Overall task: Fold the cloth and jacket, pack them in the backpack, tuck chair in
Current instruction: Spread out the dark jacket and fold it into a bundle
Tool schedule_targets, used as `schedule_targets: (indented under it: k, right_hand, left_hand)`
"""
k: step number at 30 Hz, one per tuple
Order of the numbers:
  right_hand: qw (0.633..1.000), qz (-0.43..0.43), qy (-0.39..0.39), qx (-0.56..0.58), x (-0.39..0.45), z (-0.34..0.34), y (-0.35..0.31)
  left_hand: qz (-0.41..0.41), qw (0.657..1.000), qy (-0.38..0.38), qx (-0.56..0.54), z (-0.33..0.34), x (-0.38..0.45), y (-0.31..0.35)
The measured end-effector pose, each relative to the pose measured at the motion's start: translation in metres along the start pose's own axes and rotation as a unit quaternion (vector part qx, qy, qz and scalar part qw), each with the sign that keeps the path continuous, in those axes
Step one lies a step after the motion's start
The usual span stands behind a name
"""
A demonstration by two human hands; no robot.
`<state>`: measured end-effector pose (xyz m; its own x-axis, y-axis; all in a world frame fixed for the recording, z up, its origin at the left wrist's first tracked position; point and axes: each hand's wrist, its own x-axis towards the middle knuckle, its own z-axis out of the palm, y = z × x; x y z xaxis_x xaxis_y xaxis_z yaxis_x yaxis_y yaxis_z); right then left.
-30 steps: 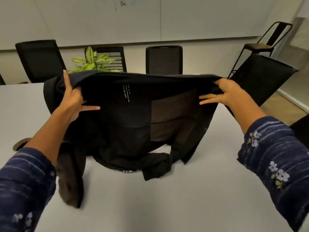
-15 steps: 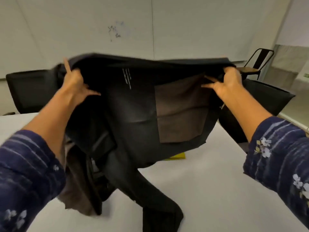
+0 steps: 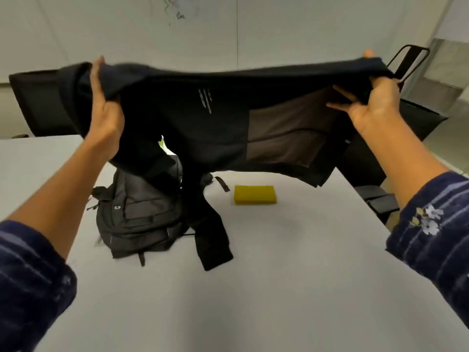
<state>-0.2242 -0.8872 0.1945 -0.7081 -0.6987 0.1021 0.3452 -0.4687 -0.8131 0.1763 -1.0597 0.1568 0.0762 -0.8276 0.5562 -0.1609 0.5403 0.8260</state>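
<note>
I'm holding the jacket [image 3: 228,118] up in the air w/ both hands, spread wide. My left hand [image 3: 105,115] is pinching one end of the top edge, fingers curled over the fabric, thumb side underneath. My right hand [image 3: 373,100] is gripping the other end, a fingertip poking up behind the cloth, other fingers pointing in along the brown lining panel.

It's looking soft and limp, prob light to mid weight: the edge is sagging a bit btwn my hands and one sleeve [image 3: 210,235] is dangling down w/ its cuff touching the table [image 3: 279,288]. No stiffness to rely on, so I'm judging the best hold is at the shoulder seams/corners, keeping tension across so it's hanging flat. Grabbing mid-body would just bunch it.

The jacket is hanging well above the table, in front of me, btwn both hands. Below it, the backpack [image 3: 142,214] is lying on the table, partly hidden by the hanging fabric; the sleeve is draping just beside its right side. The folded yellow cloth [image 3: 254,195] is lying near the backpack, apart from it.
</note>
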Motion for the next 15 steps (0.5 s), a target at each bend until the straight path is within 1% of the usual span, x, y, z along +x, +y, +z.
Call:
schedule_targets:
  k: [2, 4, 7, 10, 13, 15]
  right_hand:
    - [1.0, 0.009, 0.0, -0.013, -0.019, -0.021, 0.001]
    - [1.0, 0.009, -0.006, -0.023, -0.035, -0.037, -0.002]
    - [0.999, 0.007, -0.022, -0.038, -0.053, -0.054, -0.007]
    - [0.998, 0.038, -0.025, -0.051, -0.067, -0.069, -0.003]
    - [0.99, 0.119, 0.007, -0.076, -0.078, -0.088, 0.018]
    - [0.975, 0.188, 0.04, -0.111, -0.086, -0.105, 0.042]
  left_hand:
    - [0.0, 0.997, -0.062, 0.035, -0.011, -0.028, -0.002]
    - [-0.011, 0.995, -0.087, 0.048, -0.024, -0.056, -0.015]
    - [-0.013, 0.997, -0.059, 0.046, -0.027, -0.066, -0.008]
    - [-0.056, 0.996, -0.014, 0.065, -0.027, -0.082, -0.001]
    - [-0.124, 0.986, 0.0, 0.108, -0.03, -0.112, -0.018]
    - [-0.175, 0.97, -0.016, 0.166, -0.027, -0.144, -0.034]
